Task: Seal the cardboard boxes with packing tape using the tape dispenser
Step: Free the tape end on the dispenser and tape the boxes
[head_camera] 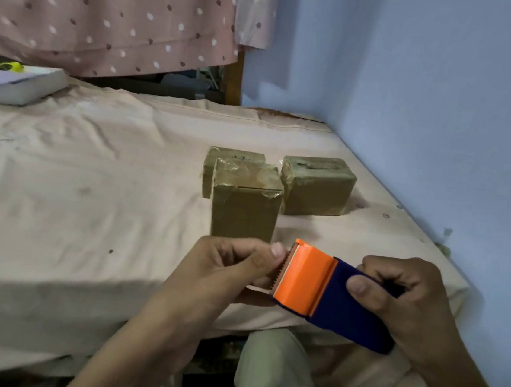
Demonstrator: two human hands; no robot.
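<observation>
tape dispenser (pixel 332 292) in both hands (pixel 230 266)

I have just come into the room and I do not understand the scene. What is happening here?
A person at a cloth-covered bed holds an orange and blue tape dispenser in the right hand. The left hand has its fingers at the toothed cutting edge, seemingly to pull out the tape end. Three small cardboard boxes stand on the bed beyond the hands, already showing shiny tape on top.
</observation>
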